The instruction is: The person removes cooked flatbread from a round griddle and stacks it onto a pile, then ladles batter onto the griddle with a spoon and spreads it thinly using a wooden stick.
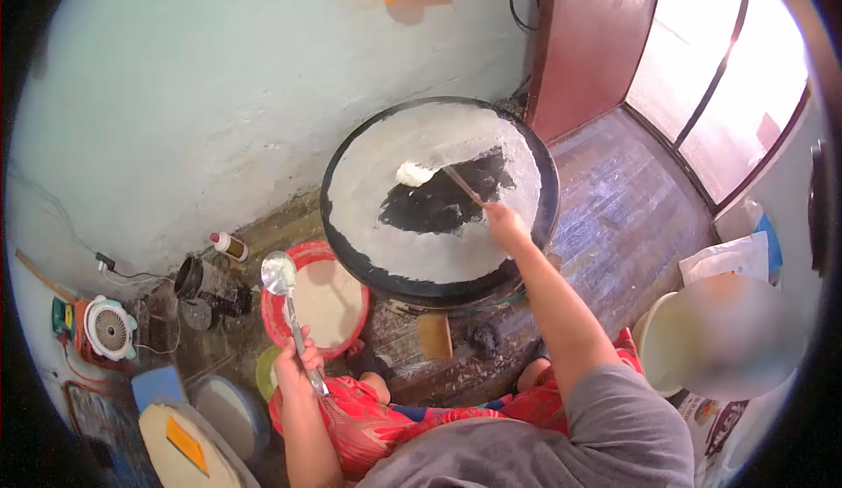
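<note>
Ladle (291, 306) held in L hand (296, 369) grip, pointing fwd; stick (464, 186) in R hand (506, 227) grip, axis slanting fwd-left over griddle (430, 213).

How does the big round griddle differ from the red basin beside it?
The griddle is black-rimmed and much wider, while the basin is red and smaller. The griddle carries a thin, uneven pale layer broken by a dark patch, whereas the basin holds a smooth pool of batter-like mixture. Both are round and hold something pale.
</note>
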Motion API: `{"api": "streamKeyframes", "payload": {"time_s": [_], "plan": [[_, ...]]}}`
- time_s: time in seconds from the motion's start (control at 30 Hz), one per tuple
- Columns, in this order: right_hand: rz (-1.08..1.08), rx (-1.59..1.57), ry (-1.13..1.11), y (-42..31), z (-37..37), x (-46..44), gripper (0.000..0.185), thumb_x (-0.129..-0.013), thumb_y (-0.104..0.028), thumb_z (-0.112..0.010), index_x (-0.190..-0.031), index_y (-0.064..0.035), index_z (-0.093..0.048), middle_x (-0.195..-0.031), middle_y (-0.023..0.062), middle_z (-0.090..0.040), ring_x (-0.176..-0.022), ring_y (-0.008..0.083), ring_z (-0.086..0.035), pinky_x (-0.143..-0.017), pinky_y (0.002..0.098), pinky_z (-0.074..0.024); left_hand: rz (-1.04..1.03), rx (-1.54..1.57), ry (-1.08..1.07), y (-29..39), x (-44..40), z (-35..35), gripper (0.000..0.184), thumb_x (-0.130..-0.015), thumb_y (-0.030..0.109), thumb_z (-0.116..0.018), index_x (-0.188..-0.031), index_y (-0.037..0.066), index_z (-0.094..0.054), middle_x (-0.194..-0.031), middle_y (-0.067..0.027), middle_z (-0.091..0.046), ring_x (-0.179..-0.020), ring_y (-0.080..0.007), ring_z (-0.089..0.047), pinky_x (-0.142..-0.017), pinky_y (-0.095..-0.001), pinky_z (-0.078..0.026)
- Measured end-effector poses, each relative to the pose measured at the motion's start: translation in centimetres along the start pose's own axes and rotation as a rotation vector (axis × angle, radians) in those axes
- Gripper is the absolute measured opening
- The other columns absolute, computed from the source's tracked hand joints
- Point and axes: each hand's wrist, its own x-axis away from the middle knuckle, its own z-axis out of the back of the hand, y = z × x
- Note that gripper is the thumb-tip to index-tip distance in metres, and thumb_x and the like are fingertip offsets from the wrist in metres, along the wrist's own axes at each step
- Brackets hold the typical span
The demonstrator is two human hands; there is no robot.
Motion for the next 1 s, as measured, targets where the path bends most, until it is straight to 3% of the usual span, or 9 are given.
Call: {"api": "streamKeyframes", "payload": {"time_s": [0.07, 0.2, 0.37, 0.47, 0.6, 0.67, 0.77, 0.93, 1.0], "plan": [[0.248, 0.017, -0.123, -1.0, -1.5, 1.0, 0.027, -0.083, -0.028, -0.047, -0.104, -0.018, -0.061, -0.091, 0.0136, -0.062, -0.088, 0.0316, -0.058, -0.075, 0.0388, -0.0457, 0.009, 0.005, 0.0, 0.0, 0.0, -0.1, 0.035, -0.092, 0.025, -0.035, -0.109, -0.004, -0.046, -0.076, -0.0097, -0.046, -0.05, -0.0127, -0.041, -0.041, -0.0241, -0.033], [0.341, 0.006, -0.335, -1.0, 1.8, 1.0, 0.026, -0.083, -0.025, -0.048, -0.104, -0.0182, -0.061, -0.09, 0.013, -0.062, -0.087, 0.0295, -0.059, -0.074, 0.0368, -0.0462, 0.004, -0.008, 0.001, 0.2, 0.0, -0.1, 0.034, -0.092, 0.025, -0.035, -0.109, -0.003, -0.045, -0.075, -0.0091, -0.046, -0.05, -0.0123, -0.04, -0.041, -0.0239, -0.034], [0.091, 0.115, -0.077, -0.9, 0.9, 1.5, 0.025, -0.083, -0.026, -0.048, -0.103, -0.0192, -0.061, -0.091, 0.0136, -0.062, -0.083, 0.0313, -0.059, -0.073, 0.0371, -0.0466, -0.001, -0.025, 0.006, 0.1, -0.1, 0.4, 0.033, -0.091, 0.024, -0.037, -0.108, -0.003, -0.046, -0.075, -0.0087, -0.046, -0.05, -0.0122, -0.04, -0.041, -0.0238, -0.033], [0.397, 0.048, -0.266, -1.2, -1.4, 1.7, 0.026, -0.084, -0.029, -0.045, -0.103, -0.0205, -0.061, -0.092, 0.014, -0.062, -0.087, 0.0318, -0.058, -0.076, 0.0379, -0.0458, 0.016, -0.025, 0.002, 0.1, 0.1, 0.1, 0.033, -0.091, 0.023, -0.037, -0.107, -0.003, -0.047, -0.075, -0.0086, -0.047, -0.05, -0.0121, -0.041, -0.041, -0.0239, -0.033], [0.313, 0.349, -0.406, -5.2, 6.0, 4.2, 0.025, -0.083, -0.029, -0.047, -0.102, -0.0221, -0.062, -0.094, 0.0099, -0.063, -0.086, 0.028, -0.059, -0.075, 0.0357, -0.0471, 0.003, -0.03, -0.025, 0.0, 0.5, -0.1, 0.032, -0.09, 0.022, -0.038, -0.107, -0.004, -0.047, -0.075, -0.0083, -0.048, -0.05, -0.0118, -0.042, -0.04, -0.0233, -0.034], [0.325, 0.429, -0.353, -5.5, 7.3, 5.1, 0.026, -0.081, -0.025, -0.047, -0.103, -0.0231, -0.061, -0.09, 0.0093, -0.062, -0.083, 0.0261, -0.059, -0.07, 0.0373, -0.0479, -0.015, -0.043, -0.025, 0.0, 0.5, -0.1, 0.032, -0.09, 0.022, -0.038, -0.106, -0.004, -0.047, -0.075, -0.0082, -0.048, -0.05, -0.0116, -0.042, -0.04, -0.0229, -0.034], [0.437, 0.447, 0.148, -3.5, 3.5, 7.4, 0.041, -0.074, -0.012, -0.048, -0.113, -0.0217, -0.051, -0.083, 0.0084, -0.056, -0.078, 0.0276, -0.058, -0.064, 0.0409, -0.0474, -0.037, -0.063, -0.012, -0.1, 0.7, -0.1, 0.032, -0.09, 0.022, -0.039, -0.106, -0.004, -0.047, -0.075, -0.0081, -0.048, -0.049, -0.011, -0.042, -0.04, -0.0221, -0.035], [0.75, 0.631, 0.078, -3.6, -4.9, 13.7, 0.047, -0.072, -0.014, -0.053, -0.119, -0.0203, -0.046, -0.086, 0.0021, -0.054, -0.077, 0.0199, -0.056, -0.061, 0.0341, -0.0454, 0.003, -0.07, -0.008, 0.1, 0.5, -0.1, 0.032, -0.091, 0.022, -0.038, -0.105, -0.004, -0.047, -0.075, -0.0078, -0.047, -0.049, -0.0105, -0.042, -0.04, -0.0214, -0.035], [0.58, 0.751, 0.021, -3.4, -5.0, 13.1, 0.047, -0.074, -0.014, -0.052, -0.119, -0.0202, -0.045, -0.085, 0.0013, -0.054, -0.076, 0.0209, -0.057, -0.06, 0.0346, -0.0456, 0.022, -0.052, -0.029, 0.1, 0.5, 0.1, 0.032, -0.091, 0.022, -0.037, -0.105, -0.004, -0.047, -0.075, -0.0076, -0.047, -0.048, -0.0104, -0.042, -0.04, -0.0214, -0.035]]}}
